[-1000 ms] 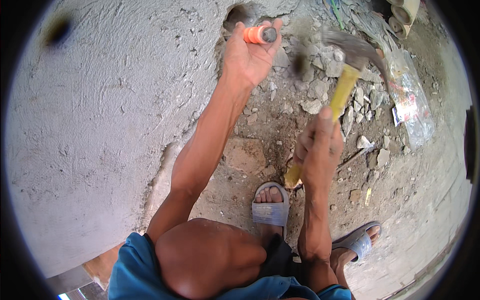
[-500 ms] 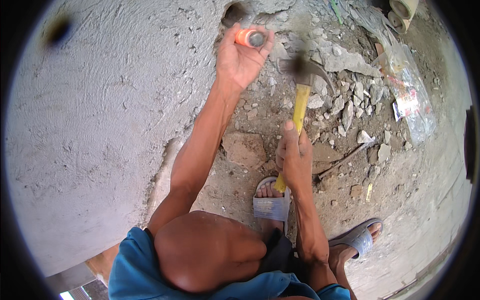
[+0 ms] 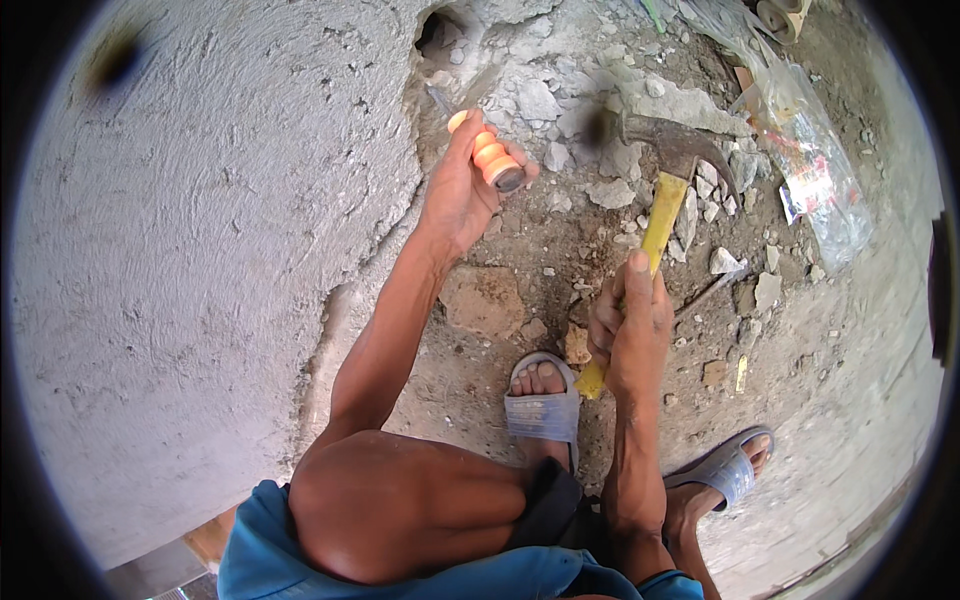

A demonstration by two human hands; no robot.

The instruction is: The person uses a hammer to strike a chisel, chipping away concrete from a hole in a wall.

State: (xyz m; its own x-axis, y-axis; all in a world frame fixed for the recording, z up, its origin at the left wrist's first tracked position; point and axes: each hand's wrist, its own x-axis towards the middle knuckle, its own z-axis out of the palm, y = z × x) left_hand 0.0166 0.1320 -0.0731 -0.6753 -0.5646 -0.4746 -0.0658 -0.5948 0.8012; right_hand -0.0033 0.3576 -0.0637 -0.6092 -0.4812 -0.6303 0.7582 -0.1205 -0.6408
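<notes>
My left hand [image 3: 462, 205] is closed around the orange ribbed handle of a chisel [image 3: 488, 155]. Its dark butt end faces back toward me, and a thin metal shaft slants away toward the broken foot of the wall; its tip cannot be made out clearly. My right hand [image 3: 632, 330] grips the yellow handle of a claw hammer [image 3: 663, 212], thumb laid along it. The dark steel head is over the rubble, to the right of the chisel and apart from it.
A rough grey wall [image 3: 220, 250] fills the left, with a dark hole [image 3: 430, 35] at its broken edge. Rubble [image 3: 610, 192] covers the ground ahead. A clear plastic bag [image 3: 825, 195] and a thin metal rod [image 3: 712, 290] lie to the right. My sandalled foot [image 3: 542, 405] stands below.
My left hand has come nearer to me and the chisel has tilted, so its ribbed handle and shaft now show. The hammer has shifted right in my right hand.
</notes>
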